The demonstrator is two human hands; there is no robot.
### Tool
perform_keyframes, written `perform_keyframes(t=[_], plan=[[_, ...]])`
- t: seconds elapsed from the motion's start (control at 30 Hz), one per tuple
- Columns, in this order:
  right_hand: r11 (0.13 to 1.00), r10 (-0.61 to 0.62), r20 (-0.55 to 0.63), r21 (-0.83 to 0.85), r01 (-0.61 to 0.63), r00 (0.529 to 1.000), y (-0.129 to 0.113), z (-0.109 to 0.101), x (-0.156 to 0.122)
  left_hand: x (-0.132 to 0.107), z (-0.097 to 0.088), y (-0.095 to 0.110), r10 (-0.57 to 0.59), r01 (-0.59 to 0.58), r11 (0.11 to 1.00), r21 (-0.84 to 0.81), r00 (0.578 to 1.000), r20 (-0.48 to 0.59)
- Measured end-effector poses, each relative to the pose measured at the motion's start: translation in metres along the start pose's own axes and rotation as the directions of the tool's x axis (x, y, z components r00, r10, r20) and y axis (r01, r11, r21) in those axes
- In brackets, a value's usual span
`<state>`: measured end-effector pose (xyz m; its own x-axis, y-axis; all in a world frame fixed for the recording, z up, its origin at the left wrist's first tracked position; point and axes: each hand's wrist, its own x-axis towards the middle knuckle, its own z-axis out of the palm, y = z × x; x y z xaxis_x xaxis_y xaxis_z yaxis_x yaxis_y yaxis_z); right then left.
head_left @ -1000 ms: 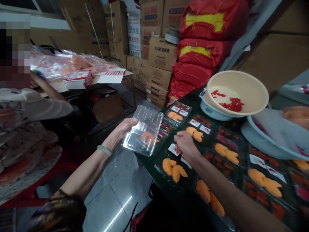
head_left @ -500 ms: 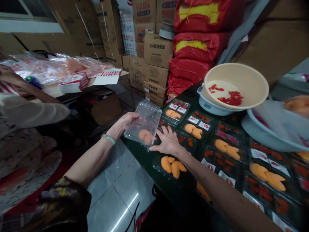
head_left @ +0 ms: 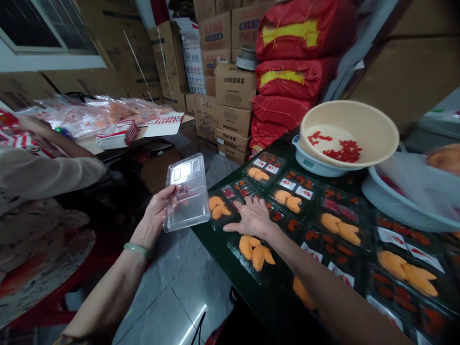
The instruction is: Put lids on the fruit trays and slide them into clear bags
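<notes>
My left hand (head_left: 155,215) grips a clear plastic lid (head_left: 186,192) by its left edge and holds it tilted upright, just off the dark table's (head_left: 230,239) corner. My right hand (head_left: 252,218) lies flat with fingers spread on the black trays at the table's near corner. Right beside its fingertips sits an uncovered black tray (head_left: 224,203) with orange pieces, red bits and small packets. Another tray of orange pieces (head_left: 256,251) sits just below my right wrist. Several more filled trays (head_left: 338,225) cover the table to the right.
A cream bowl (head_left: 373,129) with red bits rests on a white scale (head_left: 311,163) at the back. A grey basin (head_left: 402,206) stands at right. Red sacks (head_left: 291,76) and cardboard boxes (head_left: 235,86) are stacked behind. Another person's sleeve (head_left: 46,175) is at left by a table of bags (head_left: 108,110).
My left hand has drawn the clear lid leftward off the tray and tipped it upright. My right hand stays spread, now pressing on the trays beside the uncovered one.
</notes>
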<state>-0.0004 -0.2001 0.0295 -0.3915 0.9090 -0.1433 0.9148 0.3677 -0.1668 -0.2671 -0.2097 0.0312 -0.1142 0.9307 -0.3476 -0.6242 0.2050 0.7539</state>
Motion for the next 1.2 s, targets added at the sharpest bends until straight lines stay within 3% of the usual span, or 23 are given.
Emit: perform_keyframes(t=[0.13,0.2,0.3,0.4,0.5,0.57,0.6,0.63,0.7,0.77,0.87,0.97,1.03,1.13,1.2], plan=[[0.998,-0.057,-0.151,0.022,0.061,0.987,0.005,-0.006,0.020,-0.012,0.001,-0.002,0.062,-0.064,0.997,-0.041,0.997,-0.046],[0.994,-0.089,-0.149,0.056,0.098,0.985,0.007,0.003,0.036,-0.017,0.005,-0.002,0.069,-0.071,0.996,-0.058,0.997,-0.032],[0.975,-0.070,-0.113,0.202,0.091,0.991,0.011,0.022,0.057,-0.029,0.014,-0.005,0.077,-0.078,0.990,-0.120,0.997,-0.014],[0.936,-0.027,-0.215,0.338,0.101,0.976,0.019,0.020,0.064,-0.044,0.026,-0.012,0.102,-0.098,0.973,-0.207,0.995,0.009],[0.913,0.077,-0.342,0.401,0.072,0.937,0.018,-0.012,0.043,-0.059,0.042,-0.023,0.099,-0.071,0.970,-0.234,0.989,0.110],[0.887,0.150,-0.469,0.453,0.092,0.870,0.006,-0.039,0.012,-0.068,0.056,-0.033,0.088,-0.053,0.967,-0.249,0.987,0.131],[0.841,0.178,-0.572,0.511,0.178,0.801,-0.004,-0.050,-0.007,-0.072,0.063,-0.040,0.086,-0.055,0.965,-0.256,0.990,0.112],[0.804,0.103,-0.596,0.522,0.286,0.796,-0.015,-0.057,-0.026,-0.077,0.071,-0.048,0.087,-0.065,0.964,-0.260,0.993,0.076],[0.804,-0.165,-0.456,0.452,0.387,0.875,-0.037,-0.060,-0.056,-0.087,0.084,-0.065,0.120,-0.113,0.961,-0.252,0.993,0.014],[0.817,-0.310,-0.250,0.424,0.391,0.918,-0.051,-0.052,-0.072,-0.099,0.092,-0.080,0.154,-0.139,0.964,-0.225,0.987,0.047],[0.738,-0.325,-0.083,0.600,0.307,0.942,-0.050,-0.038,-0.074,-0.115,0.094,-0.092,0.173,-0.141,0.974,-0.177,0.969,0.178],[0.487,-0.364,0.124,0.870,0.075,0.923,-0.040,-0.032,-0.071,-0.126,0.091,-0.091,0.165,-0.144,0.983,-0.110,0.961,0.224],[0.354,-0.400,0.206,0.933,-0.057,0.893,-0.035,-0.032,-0.070,-0.128,0.089,-0.089,0.153,-0.140,0.988,-0.072,0.956,0.251],[0.277,-0.427,0.201,0.957,-0.084,0.882,-0.029,-0.033,-0.069,-0.126,0.093,-0.089,0.128,-0.120,0.992,-0.044,0.946,0.299],[0.293,-0.414,0.211,0.952,-0.089,0.885,-0.023,-0.033,-0.069,-0.121,0.100,-0.093,0.096,-0.089,0.995,-0.036,0.937,0.335]])
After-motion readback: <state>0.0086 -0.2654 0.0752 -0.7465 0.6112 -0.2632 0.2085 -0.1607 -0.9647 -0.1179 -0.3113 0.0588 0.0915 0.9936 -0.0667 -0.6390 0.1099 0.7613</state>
